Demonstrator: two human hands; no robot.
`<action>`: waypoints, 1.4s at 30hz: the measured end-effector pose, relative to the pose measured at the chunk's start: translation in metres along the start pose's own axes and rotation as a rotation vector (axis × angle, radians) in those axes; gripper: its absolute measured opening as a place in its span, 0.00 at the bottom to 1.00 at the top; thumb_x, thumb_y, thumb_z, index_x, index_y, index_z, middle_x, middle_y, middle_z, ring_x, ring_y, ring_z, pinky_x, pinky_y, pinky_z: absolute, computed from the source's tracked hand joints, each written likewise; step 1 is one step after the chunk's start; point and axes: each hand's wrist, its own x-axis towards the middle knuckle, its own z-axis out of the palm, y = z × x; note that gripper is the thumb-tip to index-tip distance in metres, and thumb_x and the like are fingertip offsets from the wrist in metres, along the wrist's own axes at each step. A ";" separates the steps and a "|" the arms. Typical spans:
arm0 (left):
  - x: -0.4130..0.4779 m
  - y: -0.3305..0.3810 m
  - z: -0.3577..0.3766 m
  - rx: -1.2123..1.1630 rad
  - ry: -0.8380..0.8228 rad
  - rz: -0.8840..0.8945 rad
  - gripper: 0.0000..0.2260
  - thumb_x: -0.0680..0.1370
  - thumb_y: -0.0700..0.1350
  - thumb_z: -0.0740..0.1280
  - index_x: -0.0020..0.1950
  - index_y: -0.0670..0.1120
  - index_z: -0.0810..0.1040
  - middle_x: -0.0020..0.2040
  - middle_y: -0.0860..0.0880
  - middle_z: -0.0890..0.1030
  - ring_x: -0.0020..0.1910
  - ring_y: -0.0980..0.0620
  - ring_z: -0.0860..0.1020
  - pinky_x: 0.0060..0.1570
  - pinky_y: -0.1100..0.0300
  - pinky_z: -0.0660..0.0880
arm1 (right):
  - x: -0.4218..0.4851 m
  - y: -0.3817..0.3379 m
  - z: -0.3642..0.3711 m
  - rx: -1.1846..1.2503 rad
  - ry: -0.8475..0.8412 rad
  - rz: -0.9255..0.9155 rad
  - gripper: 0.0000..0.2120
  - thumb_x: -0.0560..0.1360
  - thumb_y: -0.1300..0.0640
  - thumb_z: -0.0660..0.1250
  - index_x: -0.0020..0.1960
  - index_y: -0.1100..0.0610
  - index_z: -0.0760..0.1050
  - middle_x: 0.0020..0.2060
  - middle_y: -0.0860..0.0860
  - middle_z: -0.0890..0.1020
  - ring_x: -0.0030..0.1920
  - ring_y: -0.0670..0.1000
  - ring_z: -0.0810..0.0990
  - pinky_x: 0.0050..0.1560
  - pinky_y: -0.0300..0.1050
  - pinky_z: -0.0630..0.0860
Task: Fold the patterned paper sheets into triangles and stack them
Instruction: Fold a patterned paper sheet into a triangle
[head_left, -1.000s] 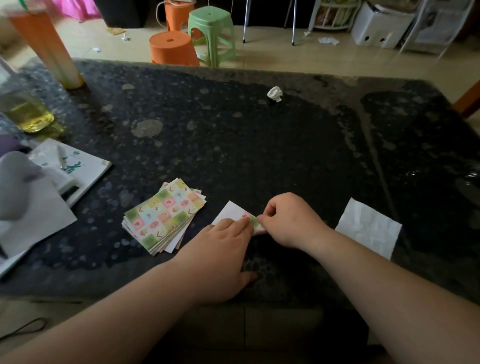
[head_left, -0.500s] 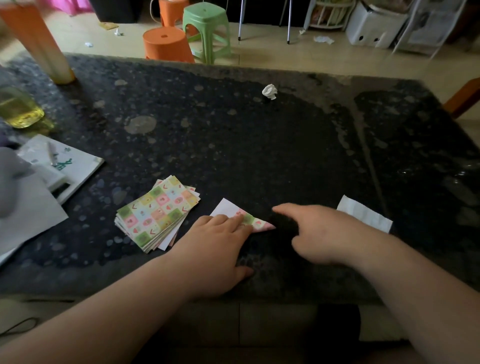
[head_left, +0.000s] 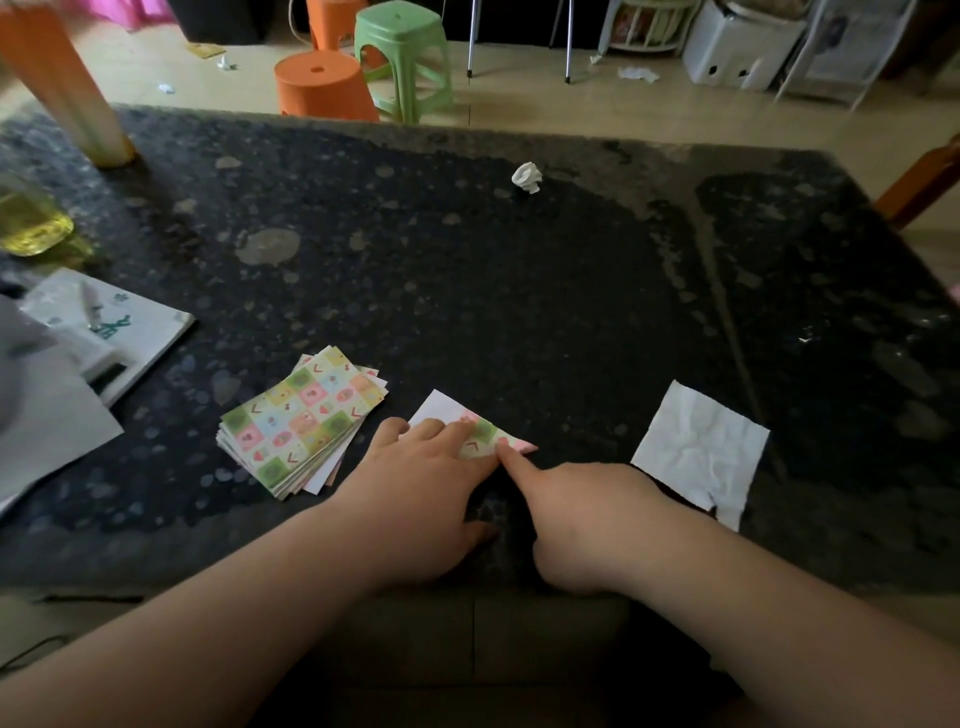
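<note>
Just right of the fanned stack of patterned sheets, a partly folded sheet — white underside, checked flap — lies on the speckled dark surface under the left hand, its fingers straight and flat. The right hand presses the flap's pointed end with a straight forefinger — other fingers curled, grasping nothing.

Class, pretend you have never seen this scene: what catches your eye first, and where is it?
The two hands at the near edge of the dark table: the left hand lies flat on a half-folded sheet while the right hand presses its patterned flap with a forefinger. Just left lies a bright stack of patterned sheets, and an orange stool and a green stool stand beyond the table.
</note>
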 end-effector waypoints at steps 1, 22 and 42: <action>0.000 0.000 -0.001 -0.005 0.001 0.000 0.31 0.80 0.67 0.58 0.80 0.64 0.54 0.81 0.51 0.57 0.77 0.49 0.59 0.76 0.45 0.52 | 0.001 0.000 0.000 -0.006 -0.005 0.002 0.45 0.80 0.50 0.64 0.83 0.45 0.34 0.41 0.49 0.70 0.39 0.50 0.73 0.41 0.49 0.76; -0.004 -0.002 -0.002 -0.006 -0.058 -0.034 0.30 0.80 0.69 0.55 0.81 0.63 0.57 0.84 0.54 0.50 0.82 0.51 0.45 0.74 0.36 0.32 | 0.002 0.003 -0.012 0.032 -0.169 0.113 0.46 0.79 0.55 0.64 0.82 0.48 0.32 0.51 0.50 0.78 0.49 0.49 0.80 0.55 0.49 0.82; -0.023 -0.011 0.004 0.045 -0.048 -0.073 0.30 0.81 0.69 0.53 0.82 0.61 0.55 0.84 0.54 0.47 0.82 0.50 0.40 0.75 0.35 0.32 | 0.004 -0.020 -0.016 -0.006 -0.078 0.053 0.42 0.79 0.52 0.64 0.84 0.47 0.42 0.61 0.50 0.77 0.53 0.52 0.79 0.45 0.49 0.78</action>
